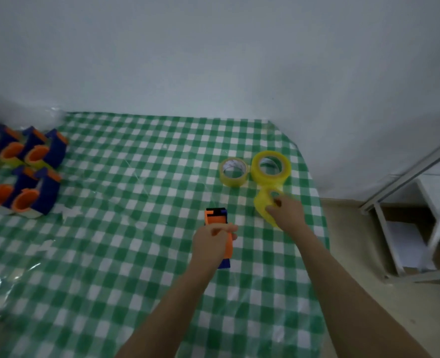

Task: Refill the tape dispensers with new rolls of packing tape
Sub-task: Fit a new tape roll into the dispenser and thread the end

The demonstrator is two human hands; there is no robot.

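Green-checked tablecloth (110,254) meets white wall (213,60), left grip (213,241) holding a dispenser (215,215), right grip (286,213) seemingly pinching a yellow roll (261,205).

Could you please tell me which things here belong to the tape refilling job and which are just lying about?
Job:
orange-and-blue dispenser held in the left hand
yellow tape roll gripped by the right hand
small tape roll and large tape roll beyond it
cluster of dispensers at the far left

Lying about:
checked tablecloth
white metal frame beside the table
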